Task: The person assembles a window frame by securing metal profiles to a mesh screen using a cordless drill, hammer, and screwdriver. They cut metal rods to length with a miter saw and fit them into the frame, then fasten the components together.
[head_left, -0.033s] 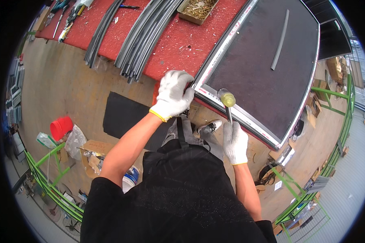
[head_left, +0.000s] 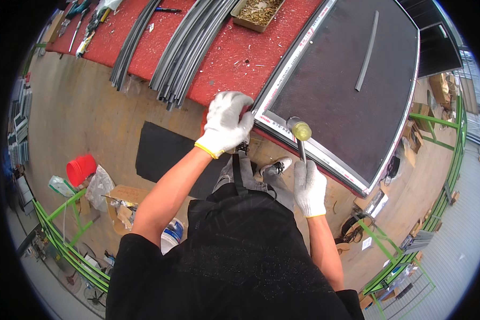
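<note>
Far left, a red bucket (head_left: 80,169) is sitting on the floor beside a black mat (head_left: 162,154). Up on the red table (head_left: 224,58), grey strips (head_left: 189,45) are lying in bundles. The left hand (head_left: 226,124), gloved white, is pressing down on the near corner of the framed screen (head_left: 346,90), fingers curled over its edge. The right hand (head_left: 309,188) is gripping a mallet (head_left: 301,133) tight by the handle, its yellow head resting on the frame's near rail

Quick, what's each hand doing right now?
Left hand: pressing down on the frame corner.
Right hand: closed around the mallet handle.
</note>
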Motion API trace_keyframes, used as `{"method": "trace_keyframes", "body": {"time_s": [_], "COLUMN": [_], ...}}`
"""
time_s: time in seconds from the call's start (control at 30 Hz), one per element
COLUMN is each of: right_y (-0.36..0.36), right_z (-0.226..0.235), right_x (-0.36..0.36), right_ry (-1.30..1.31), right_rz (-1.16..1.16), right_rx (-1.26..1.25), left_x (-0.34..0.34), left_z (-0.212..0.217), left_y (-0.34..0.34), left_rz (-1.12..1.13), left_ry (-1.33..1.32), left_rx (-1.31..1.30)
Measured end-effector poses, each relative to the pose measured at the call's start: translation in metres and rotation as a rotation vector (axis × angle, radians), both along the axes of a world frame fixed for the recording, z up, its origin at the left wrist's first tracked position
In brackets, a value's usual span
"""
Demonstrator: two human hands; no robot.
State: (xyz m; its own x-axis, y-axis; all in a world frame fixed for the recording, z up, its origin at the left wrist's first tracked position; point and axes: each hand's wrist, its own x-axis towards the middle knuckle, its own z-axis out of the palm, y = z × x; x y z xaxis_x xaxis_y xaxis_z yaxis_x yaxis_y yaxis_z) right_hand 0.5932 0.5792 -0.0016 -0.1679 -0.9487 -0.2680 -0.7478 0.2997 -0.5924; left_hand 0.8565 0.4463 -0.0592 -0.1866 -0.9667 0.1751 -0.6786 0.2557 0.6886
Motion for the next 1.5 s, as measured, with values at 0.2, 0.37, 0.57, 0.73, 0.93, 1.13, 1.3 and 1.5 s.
{"method": "trace_keyframes", "body": {"time_s": [0.2,0.37,0.57,0.73,0.93,1.13,1.3,1.5], "right_y": [0.011,0.017,0.023,0.015,-0.001,-0.035,-0.118,-0.34], "right_z": [-0.009,-0.014,-0.016,-0.023,-0.026,-0.012,0.0,-0.013], "right_x": [-0.023,-0.037,-0.053,-0.082,-0.112,-0.129,-0.103,-0.048], "right_ry": [-0.128,0.052,0.204,0.225,0.257,0.363,0.189,-0.023], "right_rz": [-0.138,-0.051,-0.137,-0.2,-0.24,-0.171,-0.066,0.222], "right_rx": [0.06,-0.091,-0.177,-0.284,-0.32,-0.3,-0.47,-0.568], "left_x": [-0.013,-0.04,-0.06,-0.076,-0.079,-0.058,-0.069,-0.068], "left_z": [0.021,0.042,0.06,0.055,0.054,0.054,0.054,0.053], "left_y": [-0.034,-0.053,-0.065,-0.057,-0.054,-0.056,-0.057,-0.055], "left_rz": [-0.045,-0.032,-0.093,-0.035,-0.028,-0.102,-0.11,-0.093], "left_ry": [-0.075,-0.297,-0.517,-0.566,-0.599,-0.525,-0.606,-0.621], "left_rx": [0.441,0.603,0.705,0.611,0.59,0.595,0.563,0.541]}}
